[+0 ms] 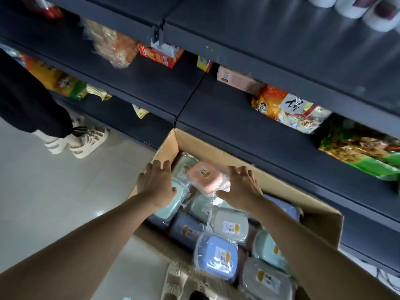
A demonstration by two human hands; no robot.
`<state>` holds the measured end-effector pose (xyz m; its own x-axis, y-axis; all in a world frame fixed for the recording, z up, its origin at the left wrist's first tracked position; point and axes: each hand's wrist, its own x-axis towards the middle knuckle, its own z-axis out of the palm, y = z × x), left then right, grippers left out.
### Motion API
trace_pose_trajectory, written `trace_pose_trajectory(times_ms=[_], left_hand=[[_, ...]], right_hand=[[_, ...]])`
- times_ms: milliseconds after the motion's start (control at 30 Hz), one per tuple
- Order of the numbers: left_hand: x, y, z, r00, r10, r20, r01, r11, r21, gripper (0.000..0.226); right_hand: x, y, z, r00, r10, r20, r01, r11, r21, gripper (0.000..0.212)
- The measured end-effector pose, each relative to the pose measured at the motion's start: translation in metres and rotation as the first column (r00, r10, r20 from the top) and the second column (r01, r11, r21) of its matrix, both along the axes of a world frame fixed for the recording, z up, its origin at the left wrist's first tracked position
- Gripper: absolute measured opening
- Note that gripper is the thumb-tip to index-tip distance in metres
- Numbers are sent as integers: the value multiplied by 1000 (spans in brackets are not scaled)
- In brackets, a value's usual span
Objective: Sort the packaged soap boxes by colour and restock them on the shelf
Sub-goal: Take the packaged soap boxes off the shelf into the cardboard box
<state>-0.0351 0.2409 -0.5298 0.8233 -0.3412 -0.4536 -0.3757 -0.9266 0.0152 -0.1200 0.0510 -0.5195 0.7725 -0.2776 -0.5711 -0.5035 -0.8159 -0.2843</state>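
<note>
An open cardboard box [218, 156] on the floor holds several plastic-wrapped soap boxes in green, blue and grey. A pink soap box [205, 176] lies on top near the far end. My right hand [242, 187] grips the pink box's right side, with the thumb under its near edge. My left hand [157, 184] hovers over the box's left end with fingers spread, above a green soap box [171, 206]. A light blue soap box [216, 254] and a grey soap box [230, 226] lie nearer to me.
Dark shelves [249, 126] rise right behind the cardboard box, carrying snack bags [290, 108], a red carton [159, 55] and a pink carton [233, 80]. Another person's leg and sandalled feet [82, 139] stand on the pale tiled floor at left.
</note>
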Motion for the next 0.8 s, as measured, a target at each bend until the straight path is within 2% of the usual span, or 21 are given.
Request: trace_pose_trajectory(times_ms=[167, 333, 567, 800], left_hand=[[8, -22, 76, 993, -115, 16, 116, 990, -75, 58], [5, -51, 170, 968, -244, 53, 249, 950, -186, 56], [-6, -101, 302, 880, -427, 208, 474, 819, -323, 52], [-33, -153, 407, 760, -525, 382, 646, 672, -361, 54]], right_hand=[[-17, -14, 80, 998, -38, 44, 40, 998, -44, 69], [-38, -31, 181, 985, -92, 149, 105, 991, -78, 71], [-74, -54, 314, 924, -143, 355, 230, 949, -216, 66], [-121, -83, 414, 845, -190, 501, 376, 876, -302, 66]])
